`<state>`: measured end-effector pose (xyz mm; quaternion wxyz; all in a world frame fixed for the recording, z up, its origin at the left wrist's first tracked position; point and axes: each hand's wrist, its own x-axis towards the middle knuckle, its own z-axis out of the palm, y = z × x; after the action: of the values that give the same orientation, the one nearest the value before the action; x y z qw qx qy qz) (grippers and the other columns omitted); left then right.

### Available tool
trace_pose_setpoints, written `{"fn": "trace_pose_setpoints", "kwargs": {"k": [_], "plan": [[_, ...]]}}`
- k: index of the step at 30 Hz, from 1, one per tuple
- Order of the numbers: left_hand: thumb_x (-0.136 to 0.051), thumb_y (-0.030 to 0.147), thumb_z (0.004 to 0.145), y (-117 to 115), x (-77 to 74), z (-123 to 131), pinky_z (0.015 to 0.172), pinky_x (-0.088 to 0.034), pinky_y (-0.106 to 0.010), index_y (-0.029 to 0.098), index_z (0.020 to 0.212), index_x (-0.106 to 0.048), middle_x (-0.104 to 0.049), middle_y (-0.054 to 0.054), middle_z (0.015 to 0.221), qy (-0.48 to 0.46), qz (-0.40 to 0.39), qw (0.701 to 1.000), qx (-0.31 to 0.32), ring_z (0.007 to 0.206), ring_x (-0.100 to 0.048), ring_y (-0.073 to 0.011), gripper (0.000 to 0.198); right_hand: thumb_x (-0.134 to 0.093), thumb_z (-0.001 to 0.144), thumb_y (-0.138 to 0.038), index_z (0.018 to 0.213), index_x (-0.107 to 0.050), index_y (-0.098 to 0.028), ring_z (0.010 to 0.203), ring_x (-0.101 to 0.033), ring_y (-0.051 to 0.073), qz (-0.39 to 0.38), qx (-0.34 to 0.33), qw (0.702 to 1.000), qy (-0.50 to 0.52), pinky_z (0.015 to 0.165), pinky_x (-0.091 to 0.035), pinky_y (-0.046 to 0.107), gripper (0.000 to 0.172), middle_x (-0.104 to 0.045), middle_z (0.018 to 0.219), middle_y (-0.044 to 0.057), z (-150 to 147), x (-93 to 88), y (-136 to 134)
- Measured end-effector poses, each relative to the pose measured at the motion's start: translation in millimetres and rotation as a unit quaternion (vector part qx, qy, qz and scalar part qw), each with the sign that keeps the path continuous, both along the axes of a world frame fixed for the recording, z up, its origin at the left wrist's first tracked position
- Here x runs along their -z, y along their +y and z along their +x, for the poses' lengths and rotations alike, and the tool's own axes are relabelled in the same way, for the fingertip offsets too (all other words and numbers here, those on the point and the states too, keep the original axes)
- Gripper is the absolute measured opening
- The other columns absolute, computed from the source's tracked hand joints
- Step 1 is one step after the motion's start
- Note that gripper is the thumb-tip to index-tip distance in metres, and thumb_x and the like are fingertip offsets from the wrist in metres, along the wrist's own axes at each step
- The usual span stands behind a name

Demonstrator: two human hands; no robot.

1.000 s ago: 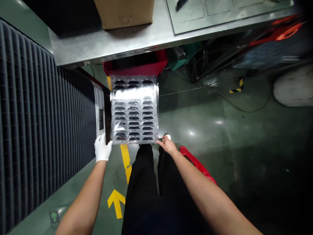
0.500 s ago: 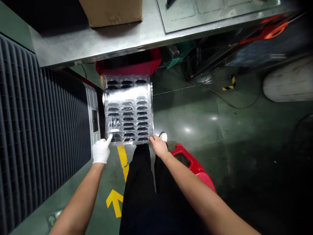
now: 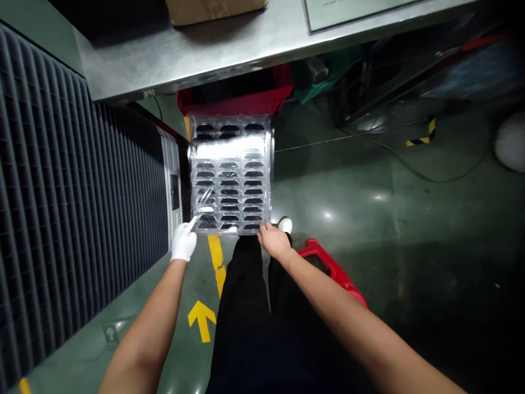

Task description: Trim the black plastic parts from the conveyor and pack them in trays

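A clear plastic blister tray (image 3: 228,179) with dark pieces in three columns of pockets is in front of my legs, glare crossing its far part. My left hand (image 3: 184,241), in a white glove, grips the tray's near left corner, thumb or finger on its upper face. At the near right corner my right hand (image 3: 274,239), bare, is closed on the rim. The fingers under the tray are hidden from me.
To the left is a tall stack of dark ribbed trays (image 3: 123,180). A metal table (image 3: 213,52) bears a cardboard box (image 3: 213,11); under it sits a red bin (image 3: 238,101). A red plastic stool-like object (image 3: 334,273) is at my right leg. A cable (image 3: 410,169) crosses the floor.
My view has shifted, so tray, hands and surroundings sit further right and a little higher in the picture. Both hands keep the same hold on the tray.
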<state>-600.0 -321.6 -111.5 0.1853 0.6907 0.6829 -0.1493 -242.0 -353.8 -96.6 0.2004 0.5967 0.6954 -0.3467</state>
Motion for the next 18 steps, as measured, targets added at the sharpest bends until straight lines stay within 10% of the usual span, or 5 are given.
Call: {"fn": "trace_pose_setpoints", "kwargs": {"k": [18], "plan": [[-0.06,0.046,0.1,-10.8,1.6,43.7,0.095,-0.055,-0.049,0.017,0.132,-0.062,-0.07,-0.009,0.11,-0.011,0.005,0.984,-0.175,0.096,-0.067,-0.0238,0.044,-0.066,0.103,-0.038,0.13,-0.064,-0.016,0.103,-0.07,0.022,-0.078,-0.113,0.987,-0.08,0.087,-0.063,0.042,0.035,-0.068,0.125,0.01,-12.4,9.9,29.0]]}}
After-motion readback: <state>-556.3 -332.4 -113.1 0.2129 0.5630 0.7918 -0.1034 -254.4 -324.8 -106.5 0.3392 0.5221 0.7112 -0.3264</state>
